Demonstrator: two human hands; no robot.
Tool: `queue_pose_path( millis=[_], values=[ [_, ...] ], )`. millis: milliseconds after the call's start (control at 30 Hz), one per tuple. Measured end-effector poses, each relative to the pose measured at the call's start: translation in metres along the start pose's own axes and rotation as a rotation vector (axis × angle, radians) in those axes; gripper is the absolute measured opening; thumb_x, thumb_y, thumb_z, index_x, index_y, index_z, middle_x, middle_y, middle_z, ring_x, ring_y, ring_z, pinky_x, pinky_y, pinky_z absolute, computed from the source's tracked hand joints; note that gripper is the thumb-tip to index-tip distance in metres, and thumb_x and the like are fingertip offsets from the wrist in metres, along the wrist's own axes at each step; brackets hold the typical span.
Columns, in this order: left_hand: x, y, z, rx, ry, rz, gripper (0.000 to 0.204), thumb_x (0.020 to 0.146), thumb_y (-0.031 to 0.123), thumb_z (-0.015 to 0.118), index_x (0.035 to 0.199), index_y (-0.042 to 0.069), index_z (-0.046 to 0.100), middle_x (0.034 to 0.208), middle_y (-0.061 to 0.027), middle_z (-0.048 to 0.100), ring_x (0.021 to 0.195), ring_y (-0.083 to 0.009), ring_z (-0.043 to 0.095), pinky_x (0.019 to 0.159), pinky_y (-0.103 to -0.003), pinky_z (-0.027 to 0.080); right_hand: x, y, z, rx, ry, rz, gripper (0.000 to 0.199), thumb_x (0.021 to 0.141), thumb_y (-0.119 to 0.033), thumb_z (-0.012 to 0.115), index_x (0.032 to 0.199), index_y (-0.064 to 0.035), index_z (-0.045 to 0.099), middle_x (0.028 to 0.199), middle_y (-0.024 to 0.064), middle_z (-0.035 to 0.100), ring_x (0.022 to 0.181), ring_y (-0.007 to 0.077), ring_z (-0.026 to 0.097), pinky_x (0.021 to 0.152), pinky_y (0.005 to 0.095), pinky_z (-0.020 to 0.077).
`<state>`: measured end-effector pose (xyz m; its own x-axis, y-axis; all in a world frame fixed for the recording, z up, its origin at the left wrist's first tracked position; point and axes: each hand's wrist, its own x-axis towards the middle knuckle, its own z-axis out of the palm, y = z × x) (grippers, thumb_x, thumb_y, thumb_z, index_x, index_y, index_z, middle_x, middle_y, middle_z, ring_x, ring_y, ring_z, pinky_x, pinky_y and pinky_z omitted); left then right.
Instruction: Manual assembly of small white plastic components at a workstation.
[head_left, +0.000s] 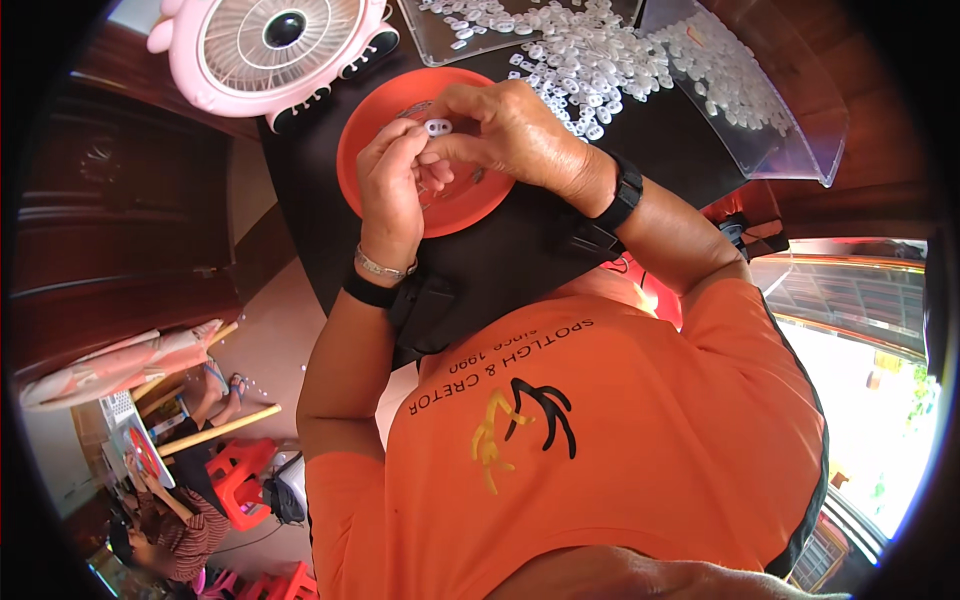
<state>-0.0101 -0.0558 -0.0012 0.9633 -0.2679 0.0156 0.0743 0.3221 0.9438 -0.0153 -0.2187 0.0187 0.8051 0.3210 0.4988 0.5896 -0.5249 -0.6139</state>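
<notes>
Between my two hands is a small white oval plastic piece with two holes [437, 128]. My left hand [390, 180] is closed, its thumb and forefinger pinching the piece from the left. From the other side my right hand [515, 130] closes on it too, fingers bent over it and the thumb just below. Both hands are above a round orange-red plate [359, 112]. Small thin metal bits lie in the plate, partly hidden by my hands; their exact kind is too small to make out.
A heap of similar white pieces [590, 60] spreads over the black tabletop [300, 215]. More fill a clear plastic tray [815, 150] at the far right and another clear tray [430, 40] behind. A pink fan [285, 30] stands far left. Another person [185, 525] sits lower left near red stools [240, 480].
</notes>
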Motion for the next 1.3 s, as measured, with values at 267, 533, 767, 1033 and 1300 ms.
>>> queue_pose_path(
  millis=[267,533,767,1033,1300],
  values=[
    [0.000,0.001,0.001,0.113,0.010,0.011,0.023,0.090,0.018,0.049,0.082,0.000,0.060,0.062,-0.0036,0.056,0.047,-0.0088,0.049,0.043,-0.021,0.036,-0.002,-0.001,0.001,-0.065,0.009,-0.091,0.032,0.079,-0.021,0.072,0.105,-0.0042,0.065,0.076,0.0107,0.067,0.063,0.0223,0.067,0.054,0.0281,0.0532],
    [-0.005,0.004,0.007,0.181,0.023,0.068,0.024,0.091,0.014,0.046,0.073,0.000,0.056,0.059,-0.0034,0.052,0.045,-0.0090,0.045,0.042,-0.021,0.033,-0.004,-0.003,0.002,-0.101,0.052,-0.184,0.027,0.079,-0.017,0.070,0.102,-0.0045,0.064,0.074,0.0110,0.066,0.064,0.0272,0.065,0.056,0.0313,0.0524],
    [-0.006,0.003,0.009,0.192,0.051,0.074,0.025,0.094,0.020,0.047,0.077,0.005,0.057,0.059,0.0002,0.052,0.047,-0.0061,0.046,0.044,-0.020,0.033,-0.003,-0.005,0.000,-0.091,0.117,-0.183,0.017,0.077,-0.021,0.067,0.084,-0.0053,0.063,0.069,0.0112,0.063,0.063,0.0307,0.062,0.058,0.0379,0.0506],
    [-0.003,0.009,0.004,0.240,-0.076,0.091,0.025,0.095,0.022,0.043,0.085,0.003,0.057,0.062,-0.0014,0.051,0.052,-0.0079,0.047,0.048,-0.020,0.034,0.020,-0.030,-0.161,-0.620,0.761,0.098,0.024,0.080,-0.016,0.065,0.097,0.0007,0.065,0.073,0.0156,0.066,0.066,0.0256,0.066,0.059,0.0315,0.0501],
    [-0.002,0.014,0.003,0.213,-0.088,0.082,0.023,0.091,0.018,0.048,0.079,0.002,0.058,0.063,-0.0010,0.053,0.052,-0.0070,0.048,0.047,-0.019,0.035,-0.001,0.015,-0.174,-0.657,0.476,0.119,0.022,0.079,-0.014,0.064,0.096,-0.0001,0.066,0.087,0.0177,0.065,0.080,0.0283,0.065,0.068,0.0341,0.0496]
  ],
)
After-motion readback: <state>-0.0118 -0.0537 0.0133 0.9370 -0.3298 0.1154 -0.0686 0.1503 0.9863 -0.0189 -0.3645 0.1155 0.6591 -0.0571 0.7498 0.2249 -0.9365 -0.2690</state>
